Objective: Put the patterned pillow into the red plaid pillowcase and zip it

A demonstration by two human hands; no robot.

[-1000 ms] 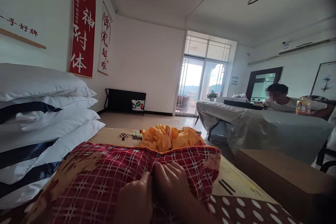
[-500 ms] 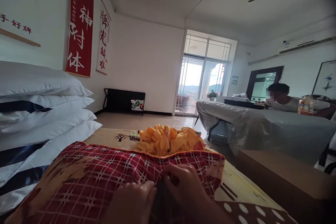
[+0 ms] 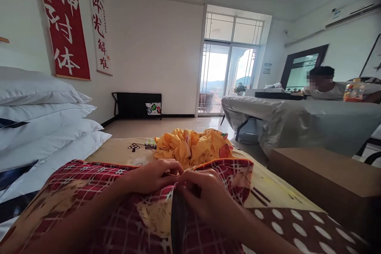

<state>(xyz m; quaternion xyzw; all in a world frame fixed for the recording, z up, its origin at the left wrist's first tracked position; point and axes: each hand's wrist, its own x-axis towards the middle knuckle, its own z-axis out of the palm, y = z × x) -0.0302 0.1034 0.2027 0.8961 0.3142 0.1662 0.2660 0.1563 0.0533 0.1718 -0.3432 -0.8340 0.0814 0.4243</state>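
A red plaid cloth (image 3: 119,222) with white lines, tan printed patches and an orange edge is spread in front of me. My left hand (image 3: 160,174) reaches across it, its fingers closed on the cloth near the far edge. Right beside it, my right hand (image 3: 201,190) pinches the same cloth, and the fingertips of both hands nearly meet. Below them a dark grey strip (image 3: 177,222) shows in a gap of the cloth, running toward me. Just beyond the hands lies a bunched yellow cloth (image 3: 190,147).
White pillows (image 3: 50,127) with dark bands are stacked at the left. The patterned cream sheet (image 3: 276,184) lies underneath. A brown box (image 3: 321,166) stands at the right. Behind it, a person (image 3: 323,83) sits at a plastic-covered table (image 3: 312,127) bearing a bottle (image 3: 354,90).
My left hand has moved forward and up to the cloth's far edge, beside the right hand. Part of the plaid cloth has been drawn up, showing a tan patch. The view has tilted down.
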